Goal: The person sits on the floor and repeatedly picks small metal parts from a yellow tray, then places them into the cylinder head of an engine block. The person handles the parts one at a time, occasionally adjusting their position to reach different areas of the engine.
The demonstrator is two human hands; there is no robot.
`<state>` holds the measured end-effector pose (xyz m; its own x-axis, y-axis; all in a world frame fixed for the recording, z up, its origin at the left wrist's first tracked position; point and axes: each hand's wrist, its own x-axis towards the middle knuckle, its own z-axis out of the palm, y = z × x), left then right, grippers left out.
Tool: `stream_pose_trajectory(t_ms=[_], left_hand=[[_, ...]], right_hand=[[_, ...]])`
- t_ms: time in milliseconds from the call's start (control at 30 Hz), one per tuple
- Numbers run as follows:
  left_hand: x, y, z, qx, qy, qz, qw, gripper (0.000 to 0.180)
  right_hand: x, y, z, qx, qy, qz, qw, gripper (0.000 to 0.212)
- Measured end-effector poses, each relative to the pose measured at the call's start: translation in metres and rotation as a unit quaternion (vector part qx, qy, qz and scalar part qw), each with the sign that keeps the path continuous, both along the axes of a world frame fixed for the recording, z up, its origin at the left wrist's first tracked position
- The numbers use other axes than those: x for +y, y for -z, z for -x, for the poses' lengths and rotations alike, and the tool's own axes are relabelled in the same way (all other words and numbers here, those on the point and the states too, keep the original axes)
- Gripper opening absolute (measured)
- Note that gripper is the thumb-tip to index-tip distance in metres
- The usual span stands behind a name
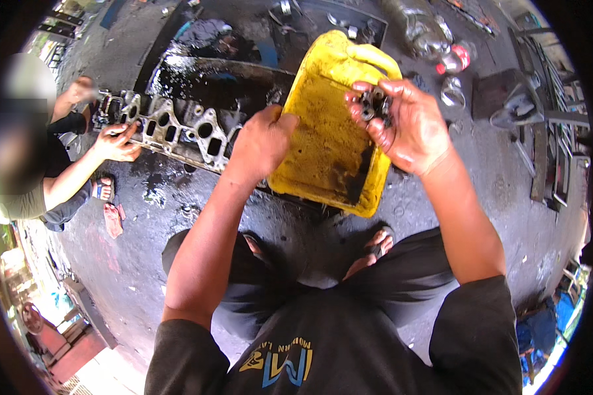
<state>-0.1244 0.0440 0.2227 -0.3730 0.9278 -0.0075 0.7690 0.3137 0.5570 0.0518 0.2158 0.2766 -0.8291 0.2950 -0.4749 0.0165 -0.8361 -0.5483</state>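
A yellow plastic jerrycan cut open into a tray is tilted in front of me, its inside smeared with dark oil. My left hand is closed on its left edge. Over its right side, my right hand is palm up with curled, oily fingers. Several small dark metal parts, some ring-shaped, lie in those fingers; their exact kind I cannot make out. Left of my left hand is a grey engine cylinder head, resting along a black metal pan with oily liquid.
A co-worker squats at the left, one hand on the cylinder head's end. Plastic bottles lie at the far right. Metal bars and a dark stand are at the right, and a red rag is on the left floor.
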Motion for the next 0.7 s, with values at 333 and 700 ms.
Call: stream_pose_trajectory(t_ms=[333,700], left_hand=[[-0.003,-0.004,-0.051,-0.020,0.026,0.159,0.987,0.034],[-0.037,0.060,-0.103,0.008,0.138,0.281,0.950,0.031]], right_hand=[[0.017,-0.008,-0.020,-0.021,0.044,-0.067,0.997,0.030],[0.016,-0.004,-0.010,-0.026,0.032,-0.029,0.999,0.022]])
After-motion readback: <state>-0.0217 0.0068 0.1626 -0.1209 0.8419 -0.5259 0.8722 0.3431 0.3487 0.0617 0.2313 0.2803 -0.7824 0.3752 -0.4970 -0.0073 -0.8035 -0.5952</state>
